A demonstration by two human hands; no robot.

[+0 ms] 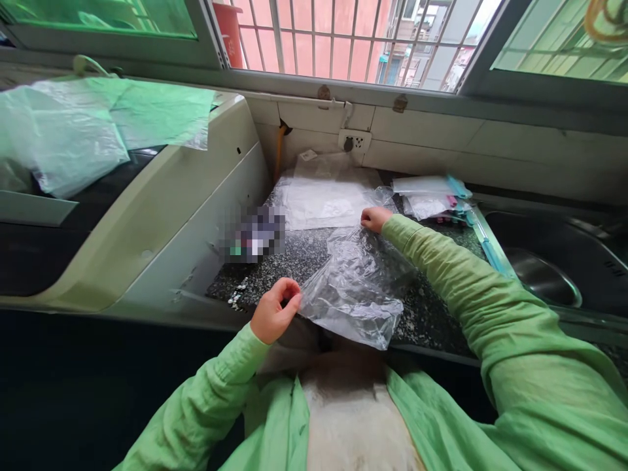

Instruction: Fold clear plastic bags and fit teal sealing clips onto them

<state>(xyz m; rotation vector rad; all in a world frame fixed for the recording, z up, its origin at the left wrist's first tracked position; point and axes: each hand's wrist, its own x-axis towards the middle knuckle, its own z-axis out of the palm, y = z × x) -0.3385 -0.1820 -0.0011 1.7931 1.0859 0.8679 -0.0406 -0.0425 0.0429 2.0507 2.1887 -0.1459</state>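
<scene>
Far left: green-tinted plastic sheet (pixel 63 134) draped over the stove hood (pixel 196 196). Left hand (pixel 275 311) pinches the near-left edge of a clear plastic bag (pixel 356 288), fingers closed on it. Bag lies crumpled on the speckled countertop (pixel 289 261), hanging over the front edge. Right hand (pixel 375 218) grips the bag's far edge. Right: zip bag stack (pixel 432 196), then the sink (pixel 554 275).

left hand (pixel 273 314) and right hand (pixel 375 218) pinching clear plastic bag (pixel 354 288), speckled counter (pixel 294 261)
</scene>
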